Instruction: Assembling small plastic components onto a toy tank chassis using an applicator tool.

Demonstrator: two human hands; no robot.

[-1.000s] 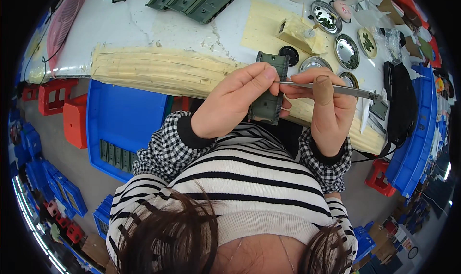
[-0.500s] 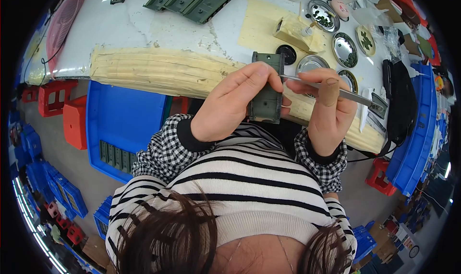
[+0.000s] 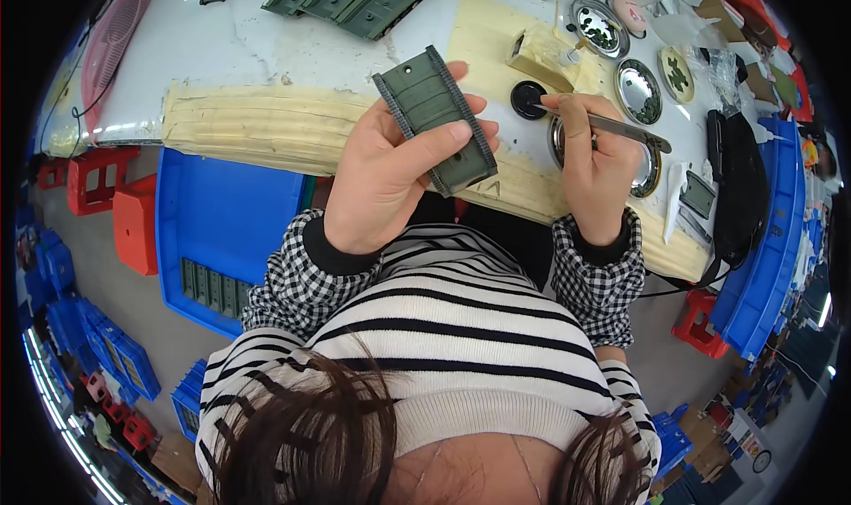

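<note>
Left hand (image 3: 377,173) is gripping the green panel (image 3: 424,96) over the near edge of the table (image 3: 230,49), right hand (image 3: 605,161) is pinching tweezers (image 3: 628,131), tips at black dish (image 3: 519,99) inward of that edge; keeping contact light, panel steady is probably helping control.

Bright light is washing over the white desk (image 3: 226,49), glare is glinting at upper left, light strips (image 3: 89,471) are glowing at lower left, fisheye distortion is bending edges.

The part (image 3: 420,97) is dark green, the sleeves (image 3: 297,279) black-and-white checked.
</note>
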